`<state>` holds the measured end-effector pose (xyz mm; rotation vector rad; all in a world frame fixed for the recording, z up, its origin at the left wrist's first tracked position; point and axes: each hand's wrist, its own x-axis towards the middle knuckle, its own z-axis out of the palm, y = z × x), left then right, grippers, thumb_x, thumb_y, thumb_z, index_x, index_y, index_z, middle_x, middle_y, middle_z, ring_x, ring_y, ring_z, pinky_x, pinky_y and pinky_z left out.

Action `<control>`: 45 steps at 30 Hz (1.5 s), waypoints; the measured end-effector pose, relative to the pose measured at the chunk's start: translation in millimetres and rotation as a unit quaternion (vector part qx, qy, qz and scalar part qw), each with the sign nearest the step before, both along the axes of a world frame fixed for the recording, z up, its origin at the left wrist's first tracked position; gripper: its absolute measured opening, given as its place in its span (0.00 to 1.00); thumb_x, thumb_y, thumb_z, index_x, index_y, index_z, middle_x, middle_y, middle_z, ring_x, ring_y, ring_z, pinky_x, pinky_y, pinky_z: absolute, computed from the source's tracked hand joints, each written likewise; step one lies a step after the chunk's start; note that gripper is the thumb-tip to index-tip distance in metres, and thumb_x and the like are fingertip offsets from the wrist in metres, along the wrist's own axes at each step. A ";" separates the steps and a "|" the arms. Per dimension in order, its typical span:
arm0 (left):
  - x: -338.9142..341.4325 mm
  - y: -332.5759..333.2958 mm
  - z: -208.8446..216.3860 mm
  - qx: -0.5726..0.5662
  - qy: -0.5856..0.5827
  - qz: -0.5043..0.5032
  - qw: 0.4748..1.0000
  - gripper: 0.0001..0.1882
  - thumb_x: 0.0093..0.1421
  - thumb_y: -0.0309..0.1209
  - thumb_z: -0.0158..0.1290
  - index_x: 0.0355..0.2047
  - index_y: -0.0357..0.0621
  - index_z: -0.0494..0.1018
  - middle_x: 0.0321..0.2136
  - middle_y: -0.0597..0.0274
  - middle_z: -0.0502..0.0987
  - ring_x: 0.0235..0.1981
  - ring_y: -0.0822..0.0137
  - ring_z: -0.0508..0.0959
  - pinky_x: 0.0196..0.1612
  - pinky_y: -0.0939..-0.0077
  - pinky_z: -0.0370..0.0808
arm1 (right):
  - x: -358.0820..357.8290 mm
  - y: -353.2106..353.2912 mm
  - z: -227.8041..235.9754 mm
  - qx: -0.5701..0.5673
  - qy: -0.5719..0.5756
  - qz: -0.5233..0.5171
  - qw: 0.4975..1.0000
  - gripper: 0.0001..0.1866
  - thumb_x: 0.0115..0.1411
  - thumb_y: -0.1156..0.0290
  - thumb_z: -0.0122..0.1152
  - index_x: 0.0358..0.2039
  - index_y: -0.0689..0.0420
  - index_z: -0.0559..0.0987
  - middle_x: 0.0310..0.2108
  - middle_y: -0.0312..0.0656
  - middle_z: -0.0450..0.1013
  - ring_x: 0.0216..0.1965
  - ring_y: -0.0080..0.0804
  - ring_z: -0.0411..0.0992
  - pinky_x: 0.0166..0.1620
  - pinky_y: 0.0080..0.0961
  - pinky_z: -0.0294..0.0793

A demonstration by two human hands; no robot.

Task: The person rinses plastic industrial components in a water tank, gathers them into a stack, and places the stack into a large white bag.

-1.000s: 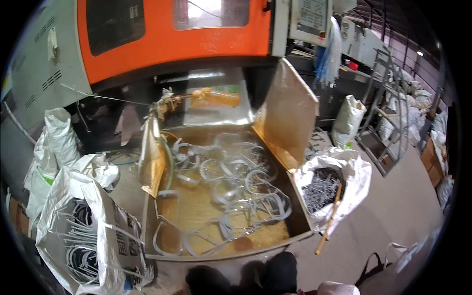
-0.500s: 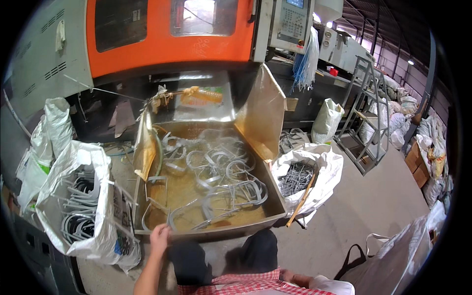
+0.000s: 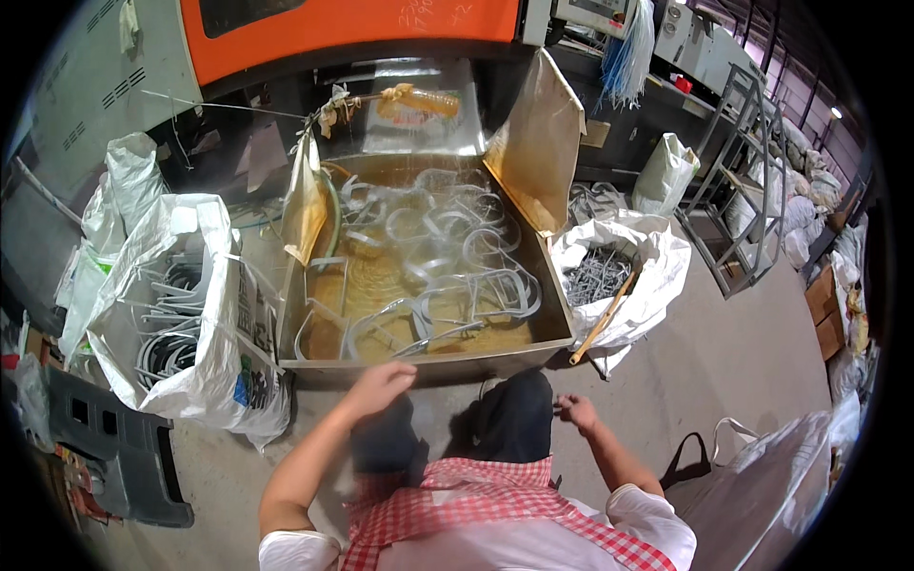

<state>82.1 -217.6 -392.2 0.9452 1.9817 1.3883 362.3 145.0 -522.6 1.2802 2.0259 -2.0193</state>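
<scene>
My left hand (image 3: 383, 383), fingers loosely extended, is near the metal tank (image 3: 495, 362) — my right hand (image 3: 575, 412), half-spread, sits right of lower centre. Grey plastic hoops (image 3: 446, 226) lie mid-frame, inside the tank.

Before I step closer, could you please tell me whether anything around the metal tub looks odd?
Yes: the upright panel at the right of the metal tub is stained orange-brown low down, and a yellowish bottle is tied sideways above the tub, looking makeshift.

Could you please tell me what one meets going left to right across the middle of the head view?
Left open white sack, metal tank, right open white sack, grey step ladder, brown cardboard boxes.
</scene>
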 end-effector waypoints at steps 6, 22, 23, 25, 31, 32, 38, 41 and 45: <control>8.1 52.3 14.3 -0.040 0.001 -0.107 0.993 0.15 0.57 0.32 0.50 0.42 0.37 0.70 0.33 0.64 0.76 0.34 0.76 0.72 0.39 0.80 0.69 | -65.7 30.1 40.0 -0.015 0.095 -0.011 0.995 0.09 0.58 0.69 0.51 0.38 0.59 0.70 0.33 0.41 0.71 0.30 0.28 0.71 0.32 0.22 0.70; -77.0 115.9 -37.9 -0.015 -0.097 -0.068 0.993 0.17 0.57 0.29 0.49 0.46 0.35 0.68 0.36 0.55 0.76 0.37 0.69 0.75 0.42 0.76 0.71 | -303.8 41.7 -46.1 0.369 0.102 -0.144 0.912 0.21 0.54 0.60 0.54 0.41 0.64 0.69 0.32 0.54 0.72 0.36 0.49 0.70 0.42 0.36 0.67; -84.3 111.6 -47.8 -0.019 -0.097 -0.067 0.993 0.17 0.57 0.29 0.49 0.46 0.35 0.68 0.36 0.55 0.76 0.37 0.69 0.75 0.42 0.76 0.71 | -320.2 28.3 -54.1 0.354 -0.005 -0.042 0.934 0.23 0.53 0.57 0.53 0.41 0.64 0.69 0.35 0.56 0.71 0.40 0.52 0.69 0.45 0.38 0.66; -95.0 106.4 -66.5 0.006 -0.151 -0.010 0.988 0.16 0.57 0.30 0.49 0.45 0.35 0.68 0.36 0.56 0.76 0.37 0.70 0.75 0.42 0.76 0.71 | -351.2 19.8 -71.1 0.382 -0.069 0.061 0.919 0.24 0.55 0.54 0.51 0.44 0.62 0.69 0.40 0.56 0.70 0.44 0.51 0.68 0.47 0.37 0.66; -114.5 92.0 -61.3 -0.173 0.075 -0.090 0.978 0.19 0.54 0.36 0.51 0.44 0.39 0.68 0.38 0.51 0.74 0.38 0.54 0.74 0.40 0.68 0.72 | -435.5 20.3 -75.4 0.559 -0.027 0.302 0.772 0.31 0.53 0.55 0.54 0.51 0.64 0.63 0.51 0.55 0.61 0.54 0.50 0.58 0.56 0.39 0.57; -115.7 90.8 -63.6 -0.122 0.106 -0.101 0.982 0.20 0.53 0.38 0.52 0.43 0.40 0.68 0.38 0.51 0.73 0.38 0.52 0.74 0.39 0.66 0.72 | -450.2 30.7 -88.8 0.575 -0.007 0.289 0.766 0.31 0.54 0.56 0.53 0.51 0.66 0.62 0.52 0.56 0.60 0.55 0.51 0.56 0.57 0.40 0.54; -132.0 76.3 -61.3 -0.233 0.160 -0.150 0.948 0.23 0.51 0.38 0.53 0.45 0.39 0.67 0.39 0.50 0.73 0.36 0.52 0.74 0.38 0.64 0.71 | -513.4 79.7 -135.0 0.569 -0.115 0.165 0.797 0.35 0.54 0.53 0.51 0.54 0.65 0.58 0.57 0.53 0.55 0.59 0.48 0.51 0.60 0.37 0.49; -148.5 86.5 -29.7 -0.333 0.069 -0.180 0.923 0.28 0.47 0.37 0.55 0.49 0.43 0.65 0.41 0.43 0.70 0.45 0.47 0.69 0.46 0.52 0.65 | -524.0 80.2 -150.6 0.519 -0.190 0.163 0.817 0.38 0.55 0.47 0.45 0.57 0.64 0.55 0.59 0.53 0.51 0.61 0.45 0.49 0.61 0.37 0.47; -126.5 77.1 -60.8 -0.238 0.053 -0.091 0.966 0.25 0.48 0.35 0.53 0.47 0.40 0.66 0.39 0.46 0.71 0.39 0.48 0.71 0.43 0.59 0.67 | -526.0 57.3 -150.2 0.265 -0.353 0.477 0.760 0.44 0.54 0.35 0.33 0.58 0.62 0.55 0.56 0.56 0.56 0.58 0.48 0.55 0.58 0.40 0.54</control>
